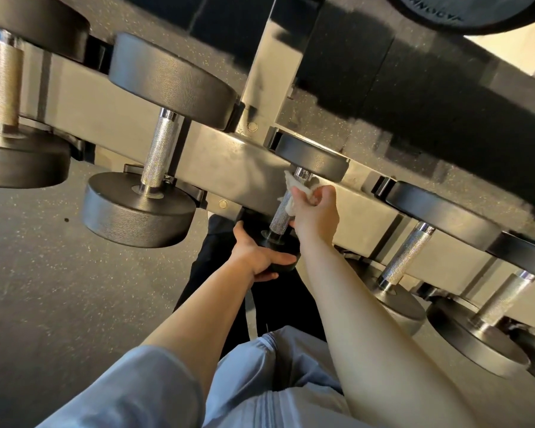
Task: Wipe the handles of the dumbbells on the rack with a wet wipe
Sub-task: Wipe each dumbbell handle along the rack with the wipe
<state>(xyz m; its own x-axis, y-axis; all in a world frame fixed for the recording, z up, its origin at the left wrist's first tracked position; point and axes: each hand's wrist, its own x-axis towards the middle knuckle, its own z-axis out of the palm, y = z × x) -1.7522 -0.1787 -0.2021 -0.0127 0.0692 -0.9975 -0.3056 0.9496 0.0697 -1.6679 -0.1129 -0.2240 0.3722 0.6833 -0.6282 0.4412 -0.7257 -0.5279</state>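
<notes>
A small black dumbbell lies on the grey rack point(238, 168) in the middle of the view. Its knurled steel handle point(279, 215) runs toward me. My right hand point(317, 211) grips a white wet wipe point(294, 188) wrapped round the upper part of that handle, close to the far head point(312, 157). My left hand point(257, 253) grips the near black head point(280, 242) of the same dumbbell, thumb on top and fingers underneath.
Larger dumbbells point(159, 149) sit on the rack to the left and further ones point(410, 254) to the right, handles bare. A black padded bench point(430, 72) stands behind the rack, and a weight plate point(476, 10) shows at top right. Speckled rubber floor point(44, 273) lies below.
</notes>
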